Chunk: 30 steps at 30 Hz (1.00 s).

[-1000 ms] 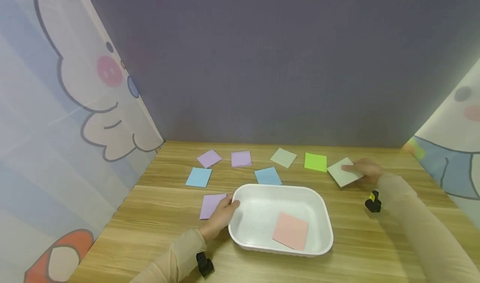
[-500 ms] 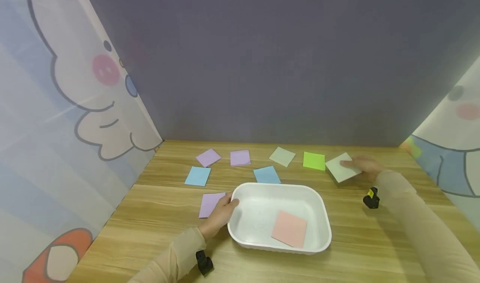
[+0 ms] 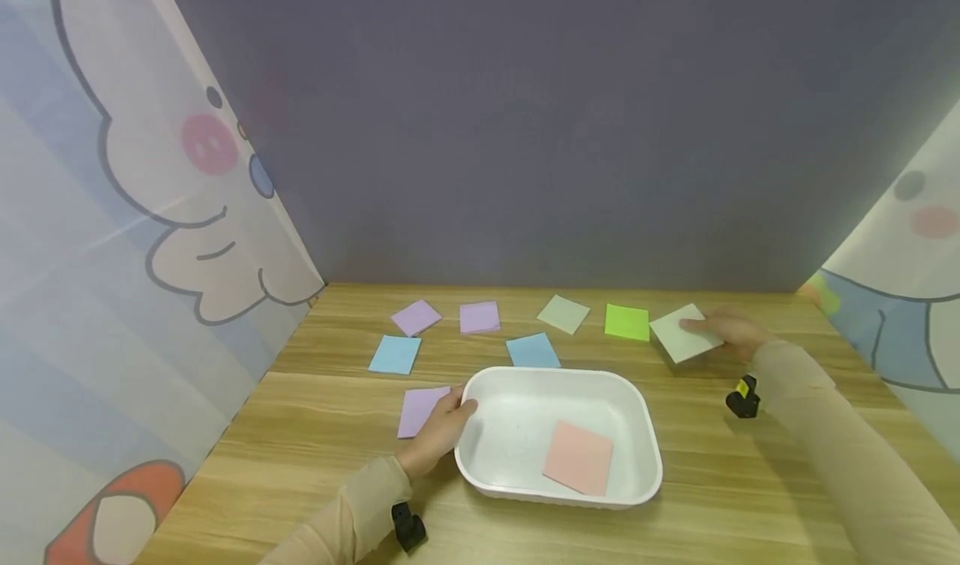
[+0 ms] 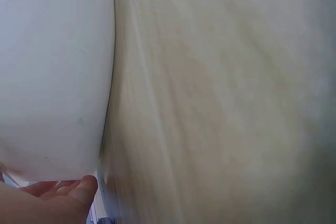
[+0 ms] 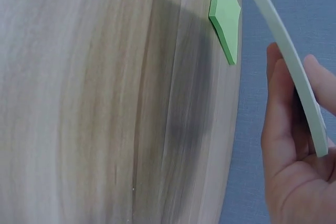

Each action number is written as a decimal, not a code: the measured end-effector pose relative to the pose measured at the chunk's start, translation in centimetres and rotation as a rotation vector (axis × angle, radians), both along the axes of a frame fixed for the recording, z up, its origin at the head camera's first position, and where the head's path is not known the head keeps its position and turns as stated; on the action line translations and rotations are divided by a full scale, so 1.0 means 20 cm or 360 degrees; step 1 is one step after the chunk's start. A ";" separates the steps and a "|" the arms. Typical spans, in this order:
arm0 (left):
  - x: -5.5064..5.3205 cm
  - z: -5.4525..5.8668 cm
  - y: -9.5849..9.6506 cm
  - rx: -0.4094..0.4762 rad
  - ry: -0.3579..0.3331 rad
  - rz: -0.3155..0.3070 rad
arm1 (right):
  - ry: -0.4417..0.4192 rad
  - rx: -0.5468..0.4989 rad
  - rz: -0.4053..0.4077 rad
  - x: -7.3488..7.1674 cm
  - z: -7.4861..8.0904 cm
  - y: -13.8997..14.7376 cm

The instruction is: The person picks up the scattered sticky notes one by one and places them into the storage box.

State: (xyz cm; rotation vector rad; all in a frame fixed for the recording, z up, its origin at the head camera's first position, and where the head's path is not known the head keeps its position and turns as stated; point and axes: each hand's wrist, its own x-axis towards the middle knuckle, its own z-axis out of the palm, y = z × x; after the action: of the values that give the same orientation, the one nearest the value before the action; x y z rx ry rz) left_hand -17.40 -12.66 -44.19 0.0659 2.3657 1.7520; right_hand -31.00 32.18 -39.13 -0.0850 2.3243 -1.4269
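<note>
My left hand [image 3: 442, 432] grips the left rim of a white plastic tub [image 3: 517, 498], thumb inside and fingers beneath; the left wrist view shows the fingers [image 4: 79, 190] against the tub's outer wall [image 4: 58, 77]. One pink sticky-note pad [image 3: 579, 457] lies inside the tub. Over at the right, my right hand [image 3: 727, 332] pinches a pale green sticky-note pad [image 3: 684, 333], thumb on top. In the right wrist view that pad [image 5: 286, 51] is seen edge-on, held between thumb and fingers above the tabletop. Next to it lies a bright green pad [image 3: 627, 322].
Across the wooden table [image 3: 322, 457] lie another pale green pad [image 3: 563, 314], a blue pad [image 3: 394, 354], another blue pad [image 3: 532, 351] partly behind the tub, and several purple pads [image 3: 480, 317]. A grey panel [image 3: 555, 132] stands along the back edge.
The right hand has lifted the pale green pad slightly off the table, its shadow now showing beneath. The left hand and tub hold their place; the view shifts a little.
</note>
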 end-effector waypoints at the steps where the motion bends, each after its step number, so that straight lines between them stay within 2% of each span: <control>1: 0.00 0.00 0.00 -0.0002 -0.0002 -0.0001 | 0.0006 0.0005 0.0004 0.00 0.00 0.00; 11: 0.02 0.03 0.00 0.0010 -0.0025 -0.0005 | 0.0030 0.0030 -0.0041 0.01 0.00 0.00; 15: 0.01 0.03 0.00 0.0009 -0.0024 -0.0011 | 0.0052 0.0067 -0.0035 0.02 0.03 0.00; 16: 0.00 0.01 -0.01 0.0018 -0.0021 -0.0009 | 0.0058 0.0065 -0.0037 0.02 0.03 0.00; 23: 0.01 0.01 -0.01 0.0034 -0.0014 0.0006 | 0.0068 0.0025 -0.0081 0.01 0.03 -0.01; 30: 0.00 0.00 0.00 0.0033 -0.0033 0.0011 | 0.0089 0.0056 -0.0073 0.03 0.03 -0.02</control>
State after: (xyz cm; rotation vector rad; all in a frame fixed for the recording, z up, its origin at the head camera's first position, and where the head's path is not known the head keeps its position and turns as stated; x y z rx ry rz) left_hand -17.42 -12.74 -44.10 0.0427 2.3360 1.7722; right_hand -30.48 31.80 -38.46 -0.0627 2.4104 -1.4223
